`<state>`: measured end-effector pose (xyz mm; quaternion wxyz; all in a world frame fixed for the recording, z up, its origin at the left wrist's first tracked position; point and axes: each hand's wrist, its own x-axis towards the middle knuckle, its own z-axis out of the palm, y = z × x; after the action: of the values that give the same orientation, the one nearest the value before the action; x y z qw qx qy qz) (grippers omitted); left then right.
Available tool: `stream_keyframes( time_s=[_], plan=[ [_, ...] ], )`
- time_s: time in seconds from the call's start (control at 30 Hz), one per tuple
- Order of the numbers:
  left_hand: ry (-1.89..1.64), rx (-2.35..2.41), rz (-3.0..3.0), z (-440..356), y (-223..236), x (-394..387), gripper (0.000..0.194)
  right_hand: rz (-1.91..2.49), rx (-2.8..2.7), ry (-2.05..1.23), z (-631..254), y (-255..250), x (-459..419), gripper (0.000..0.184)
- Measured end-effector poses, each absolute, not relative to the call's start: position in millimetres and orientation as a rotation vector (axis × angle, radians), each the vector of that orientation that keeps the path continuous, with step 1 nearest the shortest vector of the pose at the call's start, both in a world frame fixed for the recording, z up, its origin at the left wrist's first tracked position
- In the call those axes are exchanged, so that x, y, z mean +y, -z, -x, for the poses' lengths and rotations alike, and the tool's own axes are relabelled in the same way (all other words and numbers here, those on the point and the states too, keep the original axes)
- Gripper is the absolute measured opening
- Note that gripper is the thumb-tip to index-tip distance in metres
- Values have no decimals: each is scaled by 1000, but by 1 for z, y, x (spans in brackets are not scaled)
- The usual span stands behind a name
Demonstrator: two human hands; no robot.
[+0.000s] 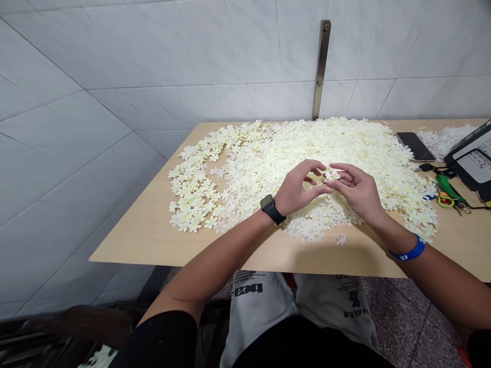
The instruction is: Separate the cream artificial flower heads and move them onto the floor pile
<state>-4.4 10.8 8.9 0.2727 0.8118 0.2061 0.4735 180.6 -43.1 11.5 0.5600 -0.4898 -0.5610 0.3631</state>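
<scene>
Head view: right hand (355, 189) pinches white flower (331, 176), left hand (301, 186) curved with fingers apart beside it.

Table surface: free lanes and obstructions

Tabletop (134, 240): bare band along the near edge, widest at the left corner; passable from the side. One loose flower (340, 239) lies in it, just off the pile.
Flower pile (326, 140): low, broad, fills the middle back to the far edge.
Flower band (192, 197): curves along the pile's left; small bare pocket between.
Right side: phone (415, 146), green-handled item (448, 189) and dark-framed device (473, 158) crowd the way.
Wall (230, 46), with metal bar (321, 71): closes the far side.
</scene>
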Motion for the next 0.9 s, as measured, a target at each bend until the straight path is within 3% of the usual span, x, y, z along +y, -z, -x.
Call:
stream_keyframes(
  time_s=[0.17,0.37,0.57,0.9],
  plan=[
    [-1155,684,-2180,2,-10,8,25,1138,-1522,-589,-182,-8,-44,40],
    [-1221,716,-2142,2,-8,8,23,1146,-1730,-434,-184,-7,-42,22],
    [-970,579,-2365,1,-16,0,42,1067,-1839,-338,-181,-19,-52,38],
    [-1148,662,-2122,-15,-18,-16,55,1124,-1578,-511,-166,-17,-58,42]
  ],
)
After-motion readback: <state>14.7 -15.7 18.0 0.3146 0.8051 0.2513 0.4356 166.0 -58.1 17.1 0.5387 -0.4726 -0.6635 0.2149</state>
